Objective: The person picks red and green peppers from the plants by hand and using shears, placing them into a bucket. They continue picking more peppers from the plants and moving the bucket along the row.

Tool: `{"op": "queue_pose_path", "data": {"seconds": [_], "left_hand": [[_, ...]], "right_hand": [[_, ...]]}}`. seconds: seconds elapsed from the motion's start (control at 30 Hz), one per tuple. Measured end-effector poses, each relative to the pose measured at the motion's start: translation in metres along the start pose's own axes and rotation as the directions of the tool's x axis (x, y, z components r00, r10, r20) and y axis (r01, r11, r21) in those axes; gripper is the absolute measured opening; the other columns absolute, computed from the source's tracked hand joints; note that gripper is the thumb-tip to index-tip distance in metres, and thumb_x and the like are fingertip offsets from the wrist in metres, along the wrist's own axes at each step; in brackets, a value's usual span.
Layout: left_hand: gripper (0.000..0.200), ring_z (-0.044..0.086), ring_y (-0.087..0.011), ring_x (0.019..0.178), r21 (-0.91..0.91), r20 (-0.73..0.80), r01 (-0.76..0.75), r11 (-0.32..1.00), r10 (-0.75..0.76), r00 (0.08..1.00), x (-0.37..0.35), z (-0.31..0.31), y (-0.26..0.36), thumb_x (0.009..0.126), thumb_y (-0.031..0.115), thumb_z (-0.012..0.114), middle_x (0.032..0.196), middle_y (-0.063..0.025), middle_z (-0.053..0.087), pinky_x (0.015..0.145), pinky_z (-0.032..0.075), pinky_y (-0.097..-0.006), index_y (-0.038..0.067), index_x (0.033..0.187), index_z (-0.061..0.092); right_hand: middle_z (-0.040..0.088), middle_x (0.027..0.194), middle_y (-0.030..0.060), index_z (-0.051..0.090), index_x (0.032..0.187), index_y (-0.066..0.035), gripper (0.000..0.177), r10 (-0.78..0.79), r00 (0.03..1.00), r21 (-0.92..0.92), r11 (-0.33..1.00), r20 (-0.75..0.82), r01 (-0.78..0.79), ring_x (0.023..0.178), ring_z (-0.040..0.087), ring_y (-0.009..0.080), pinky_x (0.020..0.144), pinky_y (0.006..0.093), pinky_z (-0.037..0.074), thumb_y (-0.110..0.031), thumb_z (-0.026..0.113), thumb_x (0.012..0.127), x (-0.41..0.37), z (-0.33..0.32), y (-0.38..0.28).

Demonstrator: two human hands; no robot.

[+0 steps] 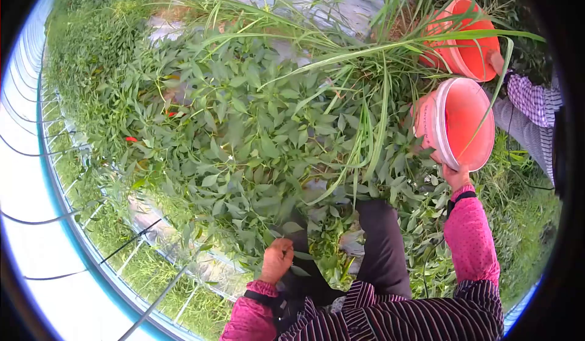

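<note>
My right hand (456, 175) grips the near rim of a red bucket (429, 122) with a whitish lip. The bucket is tipped on its side, its mouth facing right, and I see nothing inside it but its red wall. My left hand (277, 260) is closed, fingers curled, just above my dark trouser leg and beside the leaves of the pepper plants (244, 128). Whether anything is in those fingers I cannot make out. Small red peppers (131, 139) show among the leaves at the left, well away from both hands.
Another person's hand (496, 63), in a checked sleeve, holds a second red bucket (448, 49) at the upper right. Long grass blades (381, 116) arch over the plants. Pale plastic sheeting (311, 3) covers soil at the top. Greenhouse hoops (36, 219) curve along the left.
</note>
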State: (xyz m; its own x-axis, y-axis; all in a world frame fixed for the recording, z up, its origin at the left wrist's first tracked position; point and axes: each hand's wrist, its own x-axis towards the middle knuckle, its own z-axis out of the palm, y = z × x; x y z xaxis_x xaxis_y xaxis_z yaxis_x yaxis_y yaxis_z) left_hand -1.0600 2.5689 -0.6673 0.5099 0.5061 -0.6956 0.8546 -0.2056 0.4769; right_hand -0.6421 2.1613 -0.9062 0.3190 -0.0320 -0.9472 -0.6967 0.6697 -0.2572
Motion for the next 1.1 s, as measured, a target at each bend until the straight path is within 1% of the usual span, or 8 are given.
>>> {"op": "queue_pose_path", "data": {"seconds": [0.23, 0.47, 0.53, 0.67, 0.83, 0.9, 1.0, 1.1], "left_hand": [[0.016, 0.064, -0.032, 0.082, -0.199, -0.097, 0.076, 0.977, -0.097, 0.991, -0.011, -0.007, -0.039, 0.076, 0.005, 0.061, 0.087, -0.017, 0.064, 0.075, 0.051, -0.0373, 0.0, 0.091, 0.063], [0.019, 0.067, -0.0255, 0.081, -0.259, -0.183, 0.04, 0.965, -0.09, 0.979, -0.015, -0.043, -0.097, 0.076, 0.007, 0.059, 0.087, -0.0142, 0.066, 0.072, 0.052, -0.033, 0.0, 0.092, 0.064], [0.018, 0.066, -0.0247, 0.08, -0.311, -0.216, 0.071, 0.948, -0.144, 0.966, -0.023, -0.064, -0.116, 0.076, 0.007, 0.059, 0.086, -0.0136, 0.067, 0.072, 0.052, -0.0325, 0.0, 0.092, 0.065], [0.015, 0.067, -0.0234, 0.076, -0.443, -0.246, 0.089, 0.892, -0.216, 0.945, -0.043, -0.106, -0.174, 0.077, 0.007, 0.06, 0.085, -0.0142, 0.067, 0.069, 0.052, -0.0321, 0.0, 0.089, 0.065], [0.011, 0.067, -0.0219, 0.07, -0.471, -0.33, 0.152, 0.869, -0.333, 0.883, -0.07, -0.135, -0.273, 0.078, 0.008, 0.06, 0.074, -0.0116, 0.067, 0.064, 0.051, -0.0307, 0.001, 0.085, 0.065], [0.01, 0.066, -0.0213, 0.067, -0.517, -0.355, 0.149, 0.843, -0.37, 0.859, -0.088, -0.125, -0.323, 0.079, 0.009, 0.06, 0.07, -0.0108, 0.066, 0.061, 0.05, -0.03, 0.001, 0.082, 0.064], [0.012, 0.063, -0.0174, 0.064, -0.548, -0.325, 0.186, 0.816, -0.412, 0.851, -0.105, -0.119, -0.38, 0.081, 0.007, 0.057, 0.073, -0.0126, 0.065, 0.059, 0.051, -0.0282, -0.004, 0.08, 0.062], [0.014, 0.058, -0.0144, 0.054, -0.874, -0.205, 0.119, 0.47, -0.58, 0.788, -0.121, -0.14, -0.377, 0.081, 0.012, 0.06, 0.064, -0.0087, 0.063, 0.05, 0.044, -0.0267, 0.0, 0.075, 0.062]], "right_hand": [[0.066, 0.098, 0.0037, 0.06, 0.101, -0.009, 0.025, -0.162, 0.975, -0.566, 0.795, 0.152, 0.22, 0.087, 0.063, 0.0207, 0.081, 0.0358, 0.053, -0.013, 0.06, 0.076, -0.101, 0.037, -0.001], [0.063, 0.104, 0.0099, 0.053, 0.106, -0.007, 0.029, -0.17, 0.981, -0.616, 0.765, 0.089, 0.188, 0.097, 0.062, 0.0211, 0.088, 0.035, 0.049, -0.009, 0.06, 0.078, -0.197, 0.112, 0.03], [0.06, 0.106, 0.0138, 0.048, 0.106, -0.006, 0.031, -0.186, 0.912, -0.683, 0.613, 0.365, 0.398, 0.099, 0.061, 0.0227, 0.087, 0.0355, 0.05, -0.001, 0.06, 0.079, -0.191, 0.097, 0.016], [0.061, 0.109, 0.0114, 0.05, 0.108, -0.005, 0.028, -0.242, 0.858, -0.706, 0.49, 0.453, 0.511, 0.099, 0.061, 0.023, 0.086, 0.0359, 0.051, -0.007, 0.056, 0.08, -0.229, 0.151, 0.051], [0.059, 0.105, 0.0173, 0.042, 0.105, -0.002, 0.036, -0.077, 0.918, -0.503, 0.817, 0.389, 0.282, 0.102, 0.061, 0.0246, 0.085, 0.0337, 0.051, 0.008, 0.062, 0.076, -0.364, 0.273, 0.16], [0.06, 0.106, 0.0127, 0.046, 0.108, -0.001, 0.031, -0.181, 0.781, -0.646, 0.467, 0.598, 0.603, 0.102, 0.06, 0.0203, 0.086, 0.0308, 0.049, 0.003, 0.058, 0.08, -0.349, 0.266, 0.137], [0.061, 0.109, 0.0071, 0.048, 0.114, -0.003, 0.031, -0.093, 0.83, -0.685, 0.518, 0.55, 0.512, 0.103, 0.058, 0.0158, 0.088, 0.0276, 0.048, -0.004, 0.055, 0.084, -0.372, 0.306, 0.152], [0.062, 0.108, 0.0055, 0.05, 0.117, -0.004, 0.036, -0.072, 0.871, -0.738, 0.5, 0.486, 0.453, 0.102, 0.059, 0.0178, 0.086, 0.0271, 0.049, -0.007, 0.056, 0.081, -0.406, 0.354, 0.189]]}}
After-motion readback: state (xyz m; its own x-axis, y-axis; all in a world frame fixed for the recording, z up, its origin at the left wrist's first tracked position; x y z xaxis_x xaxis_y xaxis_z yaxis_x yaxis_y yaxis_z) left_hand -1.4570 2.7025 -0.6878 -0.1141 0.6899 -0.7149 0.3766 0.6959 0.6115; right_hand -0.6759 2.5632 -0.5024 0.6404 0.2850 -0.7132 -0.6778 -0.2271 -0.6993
